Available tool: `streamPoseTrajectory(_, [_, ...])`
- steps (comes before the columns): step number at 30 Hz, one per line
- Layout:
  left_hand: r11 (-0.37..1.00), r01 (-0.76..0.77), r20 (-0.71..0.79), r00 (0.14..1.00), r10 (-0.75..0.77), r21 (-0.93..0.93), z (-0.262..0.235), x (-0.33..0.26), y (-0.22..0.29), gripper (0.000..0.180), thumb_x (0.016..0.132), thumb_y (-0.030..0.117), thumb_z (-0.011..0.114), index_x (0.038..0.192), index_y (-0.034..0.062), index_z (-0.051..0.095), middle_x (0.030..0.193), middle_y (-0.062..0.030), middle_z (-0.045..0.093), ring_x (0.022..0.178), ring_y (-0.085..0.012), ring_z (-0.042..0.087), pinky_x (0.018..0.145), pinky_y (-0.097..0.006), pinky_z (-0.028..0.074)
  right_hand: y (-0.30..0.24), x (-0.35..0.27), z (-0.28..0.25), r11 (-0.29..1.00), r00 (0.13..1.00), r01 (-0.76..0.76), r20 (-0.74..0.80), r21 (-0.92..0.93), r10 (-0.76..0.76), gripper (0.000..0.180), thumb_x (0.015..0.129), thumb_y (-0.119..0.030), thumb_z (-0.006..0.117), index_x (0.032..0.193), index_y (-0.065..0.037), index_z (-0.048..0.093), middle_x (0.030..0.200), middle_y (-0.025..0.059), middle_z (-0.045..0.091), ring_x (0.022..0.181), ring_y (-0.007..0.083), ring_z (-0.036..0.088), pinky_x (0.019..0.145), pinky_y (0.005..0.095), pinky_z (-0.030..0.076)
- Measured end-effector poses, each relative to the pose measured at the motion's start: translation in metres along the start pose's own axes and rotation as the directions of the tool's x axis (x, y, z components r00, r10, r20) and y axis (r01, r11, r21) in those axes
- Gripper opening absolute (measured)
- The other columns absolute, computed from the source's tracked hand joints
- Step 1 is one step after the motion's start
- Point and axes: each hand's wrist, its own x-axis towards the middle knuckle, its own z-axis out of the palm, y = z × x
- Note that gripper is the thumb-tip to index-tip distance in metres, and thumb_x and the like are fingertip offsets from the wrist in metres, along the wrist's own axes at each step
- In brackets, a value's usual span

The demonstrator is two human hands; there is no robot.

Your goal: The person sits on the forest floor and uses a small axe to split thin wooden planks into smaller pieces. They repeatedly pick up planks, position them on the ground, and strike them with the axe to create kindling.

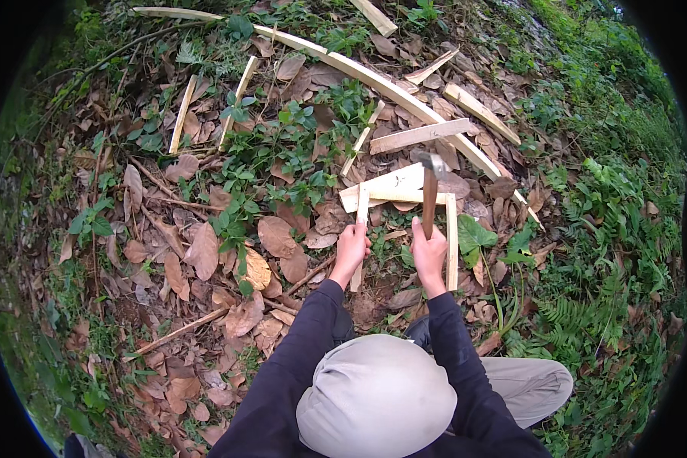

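My right hand [429, 256] is closed around the wooden handle of a hammer [430, 200], held upright with its metal head at the top. Beneath the hammer head lies a pale wide board [395, 182]. A three-sided frame of wooden strips [408, 196] rests against this board, its two legs pointing toward me. My left hand [352, 248] is closed on the frame's left leg [362, 206]; whether its fingers also pinch something small cannot be seen. The right leg [452, 244] stands just beside my right hand.
A long wooden strip [389, 88] runs diagonally beyond the frame, with a short board [420, 136] across it. Other offcuts [481, 113] and thin strips [182, 114] lie on dry leaves and green plants. A rounded grey cloth shape [374, 397] fills the near middle between my arms.
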Motion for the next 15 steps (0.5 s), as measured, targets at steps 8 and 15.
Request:
streamPoseTrajectory(8, [0.904, -0.208, -0.041, 0.97, 0.24, 0.374, -0.007, 0.008, -0.012, 0.05, 0.103, 0.049, 0.05, 0.103, 0.0, 0.059, 0.071, -0.0114, 0.064, 0.056, -0.0228, 0.065, 0.055, -0.037, 0.051, 0.008, 0.045, -0.014, 0.944, 0.974, 0.169, 0.194, -0.284, -0.116, 0.038, 0.091, -0.035, 0.071, 0.086, 0.003, 0.069, 0.068, 0.0199, 0.065, 0.063, 0.0328, 0.066, 0.063, 0.043, 0.05])
streamPoseTrajectory(15, [0.802, -0.243, -0.071, 0.94, 0.334, 0.545, -0.022, -0.01, 0.042, 0.055, 0.101, 0.051, 0.053, 0.094, -0.0023, 0.064, 0.075, -0.0202, 0.066, 0.075, -0.0368, 0.066, 0.072, -0.045, 0.049, -0.063, 0.142, -0.131, 0.557, 0.773, 0.568, 0.625, -0.606, -0.108, 0.039, 0.089, -0.032, 0.071, 0.086, 0.007, 0.069, 0.075, 0.0297, 0.066, 0.078, 0.0463, 0.069, 0.074, 0.0502, 0.057])
